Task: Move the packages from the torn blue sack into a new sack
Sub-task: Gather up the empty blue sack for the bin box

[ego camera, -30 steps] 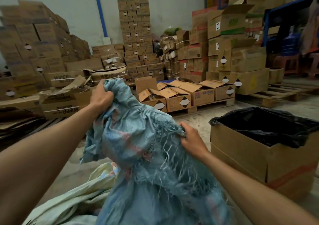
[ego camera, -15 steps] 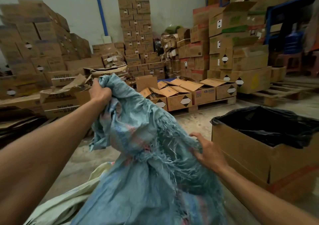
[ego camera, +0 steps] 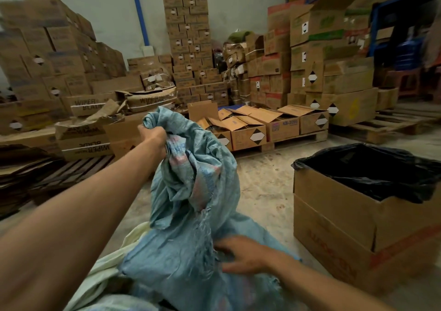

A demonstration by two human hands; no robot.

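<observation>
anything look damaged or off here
Yes. The blue sack is torn, with frayed strands hanging below the left hand gripping it. Behind, some wiper boxes are crushed and split.

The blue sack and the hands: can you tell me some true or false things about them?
1. The left hand grips the bunched top of the blue sack. True.
2. The right hand holds a cardboard box. False: it lies open on the sack's lower part, near the frayed tear.
3. The big box on the right is lined with a black bag. True.
4. The blue sack sits on a table. False: it is over the floor, above a pale sack.
</observation>
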